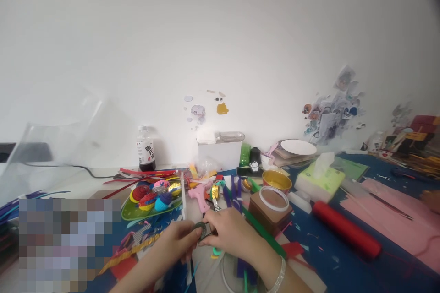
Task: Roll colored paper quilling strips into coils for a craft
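Note:
My left hand and my right hand meet near the front middle of the table, with fingers closed. Between them is a small dark coiled strip, gripped by the fingertips of both hands. My right hand partly hides it, and its material is hard to make out. Just behind the hands lies a pink hot glue gun. A yellow-and-striped corrugated paper strip stands beside the gun. To the left, a green leaf-shaped plate carries several coloured coiled-paper domes.
A brown box with a white ring on it stands to the right, near a gold tin. Farther right are a tissue pack and a red roll. A bottle stands by the wall. Paper scraps litter the table.

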`<move>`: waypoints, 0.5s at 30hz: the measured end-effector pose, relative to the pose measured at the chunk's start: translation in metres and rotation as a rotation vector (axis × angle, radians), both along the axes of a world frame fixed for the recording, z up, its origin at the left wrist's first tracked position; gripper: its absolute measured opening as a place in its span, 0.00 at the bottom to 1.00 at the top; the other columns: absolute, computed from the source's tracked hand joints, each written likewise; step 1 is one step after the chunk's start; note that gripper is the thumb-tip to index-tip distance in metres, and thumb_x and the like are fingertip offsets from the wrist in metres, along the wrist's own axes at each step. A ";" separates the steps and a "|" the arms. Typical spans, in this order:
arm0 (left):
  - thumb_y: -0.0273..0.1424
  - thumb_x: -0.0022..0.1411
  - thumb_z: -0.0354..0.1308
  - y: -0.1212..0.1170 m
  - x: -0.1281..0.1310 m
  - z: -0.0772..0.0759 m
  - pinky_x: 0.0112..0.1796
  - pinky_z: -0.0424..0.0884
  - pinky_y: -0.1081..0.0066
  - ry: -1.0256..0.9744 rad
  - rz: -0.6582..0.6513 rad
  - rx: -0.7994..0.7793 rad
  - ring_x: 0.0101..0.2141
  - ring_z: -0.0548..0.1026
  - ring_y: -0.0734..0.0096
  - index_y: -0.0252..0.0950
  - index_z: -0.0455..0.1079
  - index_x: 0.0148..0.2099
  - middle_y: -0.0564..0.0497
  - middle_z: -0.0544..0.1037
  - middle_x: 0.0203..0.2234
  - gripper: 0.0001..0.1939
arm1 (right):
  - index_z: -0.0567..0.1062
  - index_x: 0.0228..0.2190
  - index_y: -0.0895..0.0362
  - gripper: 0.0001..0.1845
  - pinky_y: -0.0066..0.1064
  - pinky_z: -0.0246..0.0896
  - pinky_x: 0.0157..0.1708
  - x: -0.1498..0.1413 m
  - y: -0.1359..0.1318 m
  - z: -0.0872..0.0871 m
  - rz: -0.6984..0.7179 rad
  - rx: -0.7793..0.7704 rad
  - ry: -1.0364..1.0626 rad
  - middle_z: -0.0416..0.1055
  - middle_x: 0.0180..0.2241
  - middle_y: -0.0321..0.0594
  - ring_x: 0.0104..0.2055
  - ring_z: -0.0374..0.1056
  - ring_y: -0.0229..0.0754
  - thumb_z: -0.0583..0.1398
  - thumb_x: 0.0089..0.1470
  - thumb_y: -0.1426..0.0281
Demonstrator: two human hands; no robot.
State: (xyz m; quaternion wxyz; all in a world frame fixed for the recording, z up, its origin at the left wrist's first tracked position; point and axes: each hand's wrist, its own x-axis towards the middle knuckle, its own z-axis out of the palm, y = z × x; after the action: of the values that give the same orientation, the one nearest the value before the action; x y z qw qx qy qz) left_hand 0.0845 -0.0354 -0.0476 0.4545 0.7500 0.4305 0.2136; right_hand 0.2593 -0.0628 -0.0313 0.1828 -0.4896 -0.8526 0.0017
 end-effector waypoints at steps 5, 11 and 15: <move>0.49 0.54 0.48 0.000 -0.006 0.003 0.21 0.59 0.76 0.019 -0.057 0.011 0.18 0.63 0.75 0.36 0.61 0.25 0.58 0.64 0.14 0.20 | 0.69 0.41 0.52 0.14 0.23 0.49 0.26 0.003 -0.001 0.003 0.158 -0.014 0.036 0.74 0.31 0.34 0.32 0.69 0.38 0.59 0.52 0.62; 0.52 0.52 0.48 -0.003 0.001 0.004 0.20 0.60 0.75 -0.016 -0.029 -0.004 0.17 0.63 0.75 0.36 0.61 0.25 0.59 0.63 0.14 0.22 | 0.72 0.35 0.56 0.21 0.25 0.47 0.22 -0.001 0.000 -0.001 -0.053 -0.008 0.026 0.74 0.28 0.40 0.29 0.69 0.43 0.60 0.45 0.53; 0.52 0.52 0.49 -0.004 -0.002 0.007 0.21 0.61 0.75 -0.032 -0.044 -0.006 0.18 0.65 0.74 0.36 0.60 0.25 0.59 0.64 0.14 0.22 | 0.69 0.42 0.53 0.20 0.24 0.51 0.25 0.001 -0.001 0.004 0.048 -0.038 0.089 0.75 0.28 0.36 0.30 0.70 0.40 0.60 0.48 0.58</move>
State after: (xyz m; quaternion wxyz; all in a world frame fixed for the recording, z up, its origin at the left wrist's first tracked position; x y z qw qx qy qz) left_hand 0.0823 -0.0390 -0.0406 0.4682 0.7544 0.4071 0.2142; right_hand 0.2607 -0.0640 -0.0274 0.2111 -0.4717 -0.8550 0.0442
